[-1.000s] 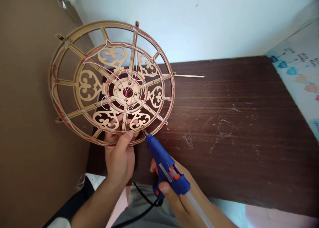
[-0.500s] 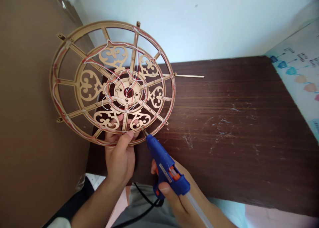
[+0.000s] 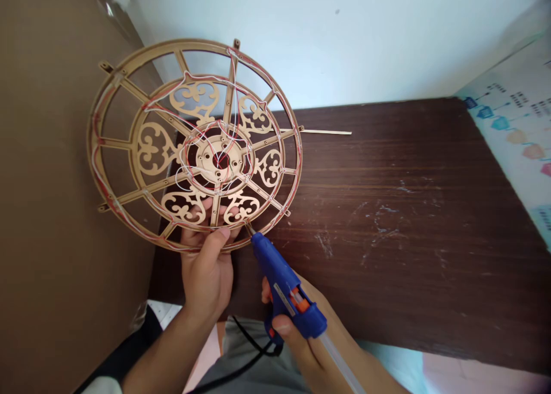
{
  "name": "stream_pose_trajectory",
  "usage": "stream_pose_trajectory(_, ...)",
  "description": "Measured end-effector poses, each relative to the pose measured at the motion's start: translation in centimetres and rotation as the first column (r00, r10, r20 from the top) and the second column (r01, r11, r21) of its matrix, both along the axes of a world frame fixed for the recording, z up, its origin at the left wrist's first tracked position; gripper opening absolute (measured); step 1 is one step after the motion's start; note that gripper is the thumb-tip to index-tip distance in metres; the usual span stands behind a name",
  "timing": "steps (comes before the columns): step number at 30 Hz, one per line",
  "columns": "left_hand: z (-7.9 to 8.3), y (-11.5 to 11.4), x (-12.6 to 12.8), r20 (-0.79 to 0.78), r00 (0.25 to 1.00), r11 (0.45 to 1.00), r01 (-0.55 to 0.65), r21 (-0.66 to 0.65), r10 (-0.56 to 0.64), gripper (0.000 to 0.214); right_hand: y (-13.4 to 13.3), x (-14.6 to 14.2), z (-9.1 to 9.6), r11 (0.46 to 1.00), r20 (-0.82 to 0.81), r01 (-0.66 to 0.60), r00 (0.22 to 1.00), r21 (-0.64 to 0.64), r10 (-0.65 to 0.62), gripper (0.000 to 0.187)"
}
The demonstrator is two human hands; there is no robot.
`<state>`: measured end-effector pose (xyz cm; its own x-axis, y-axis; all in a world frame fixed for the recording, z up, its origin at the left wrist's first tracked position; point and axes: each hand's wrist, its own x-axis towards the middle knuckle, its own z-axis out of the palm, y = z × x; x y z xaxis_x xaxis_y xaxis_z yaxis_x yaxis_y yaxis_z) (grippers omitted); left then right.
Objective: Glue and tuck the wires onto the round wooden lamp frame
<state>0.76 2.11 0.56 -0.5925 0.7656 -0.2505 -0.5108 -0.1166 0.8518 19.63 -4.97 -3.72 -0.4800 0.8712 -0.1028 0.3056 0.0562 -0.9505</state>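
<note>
A round gold openwork frame [image 3: 146,198] with spokes and scroll ornaments is held tilted up over the table. Red and white wires [image 3: 166,118] run along its rings and loop about the hub. My left hand [image 3: 209,262] grips the frame's lower rim, thumb in front and fingers behind, seen through the gaps. In my right hand [image 3: 297,336] is a blue glue gun [image 3: 275,262], its trigger side partly hidden by the fingers. The gun's nozzle [image 3: 248,228] points at the lower right part of the inner ring. A clear glue stick [image 3: 342,362] sticks out of its back.
The dark wooden table [image 3: 408,170] bears whitish scuffs. Behind the frame lies a thin pale stick [image 3: 327,132]. A brown cardboard surface [image 3: 51,210] stands close at left, a printed sheet [image 3: 512,124] at right. A black cord [image 3: 241,374] hangs from the gun.
The frame's upper part has shifted very slightly. Both hands keep their hold, and the nozzle stays at nearly the same spot on the ring.
</note>
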Motion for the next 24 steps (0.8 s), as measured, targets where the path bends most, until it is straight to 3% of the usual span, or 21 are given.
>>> stream_pose_trajectory(14, -0.04, 0.06, 0.00, -0.010, 1.000, 1.000, 0.008, 0.006, -0.008, 0.049, 0.39, -0.10, 0.04, 1.000, -0.015, -0.006, 1.000, -0.007, 0.006, 0.042)
stream_pose_trajectory(24, -0.32, -0.04, -0.10, -0.061, 0.998, 1.000, 0.021, 0.008, -0.021, 0.032, 0.81, -0.46, 0.72, 0.997, 0.004, -0.041, 0.999, -0.061, 0.042, 0.036)
